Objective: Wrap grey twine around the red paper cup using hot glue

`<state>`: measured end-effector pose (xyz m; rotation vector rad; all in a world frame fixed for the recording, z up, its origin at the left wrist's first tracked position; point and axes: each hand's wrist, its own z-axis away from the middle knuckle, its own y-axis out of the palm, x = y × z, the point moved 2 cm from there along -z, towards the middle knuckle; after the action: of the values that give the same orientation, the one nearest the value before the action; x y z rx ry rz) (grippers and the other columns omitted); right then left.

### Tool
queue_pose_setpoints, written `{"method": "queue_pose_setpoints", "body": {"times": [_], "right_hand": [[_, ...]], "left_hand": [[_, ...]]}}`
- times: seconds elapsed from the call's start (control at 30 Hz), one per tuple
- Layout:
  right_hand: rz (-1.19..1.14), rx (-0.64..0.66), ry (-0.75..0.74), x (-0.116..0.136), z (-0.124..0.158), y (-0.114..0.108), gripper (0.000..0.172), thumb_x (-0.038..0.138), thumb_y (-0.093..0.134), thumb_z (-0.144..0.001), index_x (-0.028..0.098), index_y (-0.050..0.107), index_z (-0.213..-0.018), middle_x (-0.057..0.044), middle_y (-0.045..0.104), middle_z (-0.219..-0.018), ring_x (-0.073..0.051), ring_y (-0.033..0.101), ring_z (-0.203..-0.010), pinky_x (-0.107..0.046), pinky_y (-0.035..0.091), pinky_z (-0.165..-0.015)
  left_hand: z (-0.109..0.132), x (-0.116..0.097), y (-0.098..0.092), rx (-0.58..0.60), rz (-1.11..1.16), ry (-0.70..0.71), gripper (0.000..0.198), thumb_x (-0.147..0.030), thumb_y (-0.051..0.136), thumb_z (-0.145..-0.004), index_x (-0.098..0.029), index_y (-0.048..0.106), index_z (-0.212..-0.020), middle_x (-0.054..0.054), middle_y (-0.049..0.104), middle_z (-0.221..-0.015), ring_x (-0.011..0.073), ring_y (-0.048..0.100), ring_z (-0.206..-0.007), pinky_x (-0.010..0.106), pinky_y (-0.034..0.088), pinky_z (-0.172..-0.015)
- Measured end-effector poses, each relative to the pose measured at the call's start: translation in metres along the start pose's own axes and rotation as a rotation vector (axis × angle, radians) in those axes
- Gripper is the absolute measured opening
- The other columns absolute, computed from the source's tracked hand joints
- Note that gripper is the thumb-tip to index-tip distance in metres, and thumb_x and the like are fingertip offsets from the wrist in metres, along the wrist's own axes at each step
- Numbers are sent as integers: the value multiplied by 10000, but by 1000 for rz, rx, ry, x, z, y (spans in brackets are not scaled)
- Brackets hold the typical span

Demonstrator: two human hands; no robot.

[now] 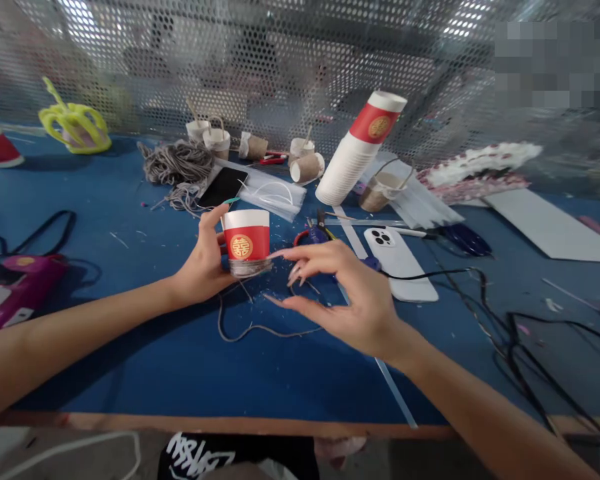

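Observation:
A red and white paper cup [255, 241] with a gold emblem is held above the blue table by my left hand [207, 257], its fingers wrapped round the cup's left side. Grey cord circles the cup's lower end, and a loose length of grey cord [253, 327] trails over the table below. My right hand [350, 293] is just right of the cup, thumb and fingers apart with no object between them. Its index fingertip is close to the cup's lower right side; whether it touches, I cannot tell. Behind that hand lie blue-handled scissors [318, 235], partly hidden.
Behind stand a leaning stack of paper cups [347, 167], several small cord-wrapped cups [307, 168], a grey cord bundle [175, 162] and a black phone [224, 187]. A white phone [403, 263] and black cables [513, 333] lie right; a purple glue gun [40, 283] lies left.

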<state>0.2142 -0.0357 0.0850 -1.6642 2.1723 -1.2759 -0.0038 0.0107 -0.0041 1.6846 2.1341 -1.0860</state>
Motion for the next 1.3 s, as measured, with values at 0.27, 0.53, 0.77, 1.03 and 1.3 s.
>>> {"method": "queue_pose_setpoints", "body": {"times": [0.27,0.53,0.77,1.03,1.3], "right_hand": [[128,-175,-115,1,8,17,352,214,808,-751,229,526,-962,-56,737,-894,-215,713,-806,-373,542,-713],[117,-168,-132,-4,6,24,303,179,774,-784,248,509,-915,-9,717,-821,-186,689,-745,-355,525,-685],[184,-145,-142,-2,3,26,270,152,729,-811,271,488,-832,-7,712,-833,-189,667,-755,-372,515,-686],[-14,3,-64,-7,4,23,283,153,728,-809,256,477,-889,0,654,-807,-190,625,-803,-375,529,-747],[-773,187,520,-18,9,1,165,211,575,-920,229,418,-874,43,487,-809,-93,633,-617,-241,558,-554]], "left_hand": [[0,-22,3,33,41,-141,920,-247,811,-703,-259,191,-1383,148,383,-1310,193,682,-950,301,634,-746],[4,-23,9,61,154,-165,947,-293,842,-663,-278,212,-1370,139,404,-1297,205,680,-941,350,642,-765],[5,-22,10,64,174,-144,923,-286,832,-677,-284,221,-1368,146,374,-1330,205,665,-974,324,642,-745],[3,-18,10,133,258,-253,917,-259,848,-651,-263,234,-1332,133,440,-1261,209,677,-947,348,649,-742],[3,-10,12,131,403,-429,809,-174,831,-639,-262,318,-1257,102,466,-1233,176,695,-878,312,655,-677]]}}
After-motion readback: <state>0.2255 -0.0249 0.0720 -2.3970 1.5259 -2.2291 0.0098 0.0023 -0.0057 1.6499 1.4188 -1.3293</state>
